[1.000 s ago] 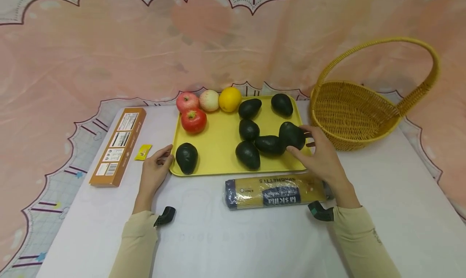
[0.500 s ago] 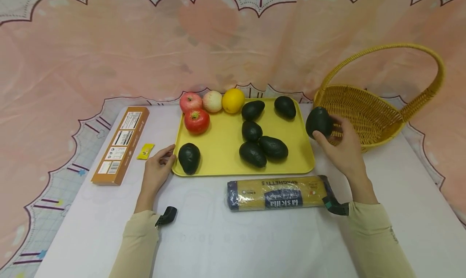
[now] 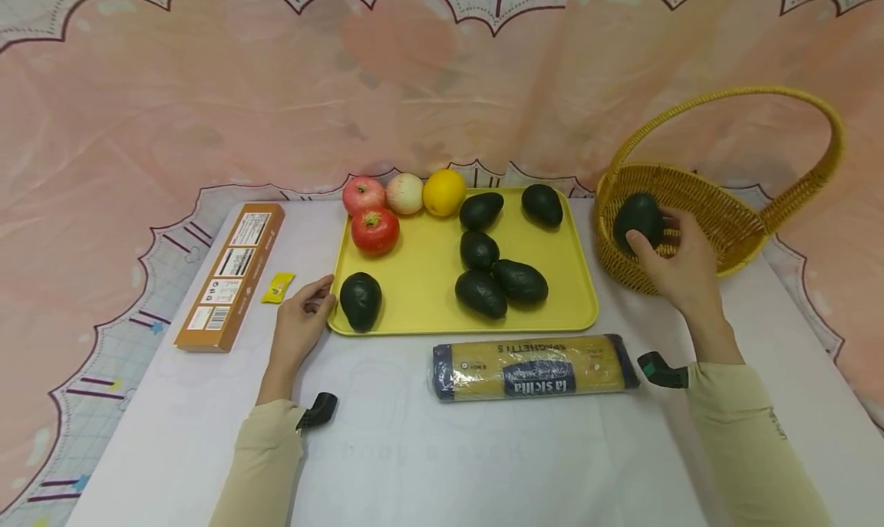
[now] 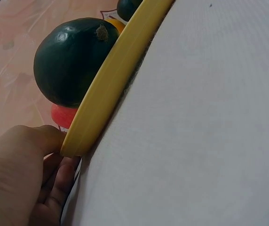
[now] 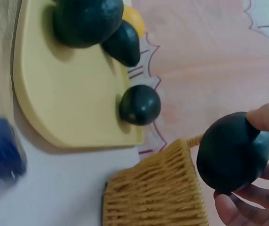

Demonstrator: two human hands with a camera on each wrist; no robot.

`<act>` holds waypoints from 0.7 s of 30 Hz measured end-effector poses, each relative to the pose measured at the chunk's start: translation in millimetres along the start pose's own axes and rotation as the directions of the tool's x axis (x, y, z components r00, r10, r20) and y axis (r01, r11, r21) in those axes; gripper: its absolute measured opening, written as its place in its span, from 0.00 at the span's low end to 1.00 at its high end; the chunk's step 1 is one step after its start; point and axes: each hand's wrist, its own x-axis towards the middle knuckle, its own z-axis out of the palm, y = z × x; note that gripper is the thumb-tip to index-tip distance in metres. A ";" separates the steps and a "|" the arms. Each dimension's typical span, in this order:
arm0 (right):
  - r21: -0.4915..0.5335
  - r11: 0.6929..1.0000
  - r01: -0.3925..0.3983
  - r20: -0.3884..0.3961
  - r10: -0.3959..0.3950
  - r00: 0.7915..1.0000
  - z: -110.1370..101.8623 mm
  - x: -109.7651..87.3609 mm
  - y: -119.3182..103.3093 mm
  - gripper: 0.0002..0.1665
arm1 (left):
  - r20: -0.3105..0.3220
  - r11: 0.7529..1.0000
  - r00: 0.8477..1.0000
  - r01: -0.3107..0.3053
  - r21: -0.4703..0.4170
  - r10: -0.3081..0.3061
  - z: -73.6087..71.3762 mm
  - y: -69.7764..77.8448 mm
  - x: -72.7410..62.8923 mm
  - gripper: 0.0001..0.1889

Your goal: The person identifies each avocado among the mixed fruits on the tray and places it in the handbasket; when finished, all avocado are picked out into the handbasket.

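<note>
My right hand [image 3: 680, 262] grips a dark green avocado [image 3: 638, 219] over the wicker basket [image 3: 631, 274]. In the right wrist view this avocado [image 5: 233, 153] sits between thumb and curled fingers, above the basket's woven side. My left hand [image 3: 300, 320] holds the left edge of the yellow tray [image 3: 414, 297]. The left wrist view has the thumb against the tray rim [image 4: 97, 108] and the fingers curled beneath. One avocado [image 3: 361, 301] lies on the tray near that hand. Several more, among them a far-corner avocado [image 3: 542, 205], lie on its right half.
Grouped at the tray's back left are a pink apple [image 3: 363, 195], a pale round fruit [image 3: 404, 193], a yellow orange [image 3: 445, 192] and a red pomegranate [image 3: 375, 231]. A spaghetti pack [image 3: 535, 368] lies in front. Left stand a brown box [image 3: 231, 278] and a yellow sachet [image 3: 278, 288].
My right hand has lifted the avocado off the tray's right side and carried it rightward to the basket. The left hand stays at the tray edge.
</note>
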 end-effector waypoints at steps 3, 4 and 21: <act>-0.042 0.999 -0.029 0.042 0.030 0.999 -3.8 6.3 4.4 0.43 | -0.001 1.000 1.000 -0.001 0.001 0.001 0.4 0.1 -0.2 0.20; -0.057 0.998 -0.035 0.059 0.039 0.997 -4.7 8.6 6.1 0.44 | 0.000 1.000 1.000 -0.002 0.002 0.002 0.5 0.1 -0.1 0.20; -0.250 0.966 -0.064 0.412 0.166 0.896 0.7 37.1 28.3 0.55 | 0.009 1.000 1.000 0.013 -0.015 -0.013 1.4 1.2 -0.3 0.20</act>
